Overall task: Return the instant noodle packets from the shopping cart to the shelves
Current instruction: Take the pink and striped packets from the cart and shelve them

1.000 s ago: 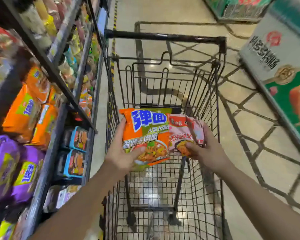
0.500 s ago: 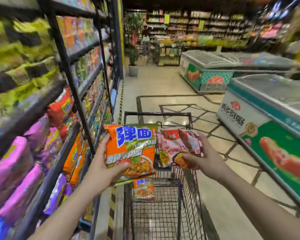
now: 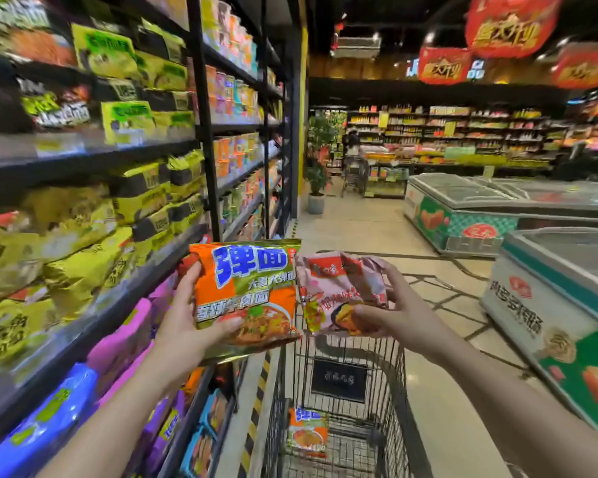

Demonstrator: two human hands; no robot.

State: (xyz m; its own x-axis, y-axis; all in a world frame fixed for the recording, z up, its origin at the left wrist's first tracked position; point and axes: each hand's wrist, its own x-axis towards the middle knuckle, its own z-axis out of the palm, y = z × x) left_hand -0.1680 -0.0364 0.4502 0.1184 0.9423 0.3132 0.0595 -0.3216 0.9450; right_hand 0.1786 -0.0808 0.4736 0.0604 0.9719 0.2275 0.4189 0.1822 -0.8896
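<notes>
My left hand grips an orange and green noodle packet with blue lettering, held upright in front of me. Beside it, my right hand grips a crumpled pink noodle packet. Both packets hang above the near end of the black wire shopping cart. One more orange packet lies inside the cart. The black noodle shelves run along my left, stacked with yellow packets above and pink and purple packets below.
Chest freezers line the right side of the aisle. A potted plant and a person with another cart stand far ahead. Red banners hang from the ceiling. Yellow-black tape marks the floor by the shelf base.
My view has tilted up from the cart to the aisle. Both hands have lifted the packets higher, up out of the cart, level with the lower shelves.
</notes>
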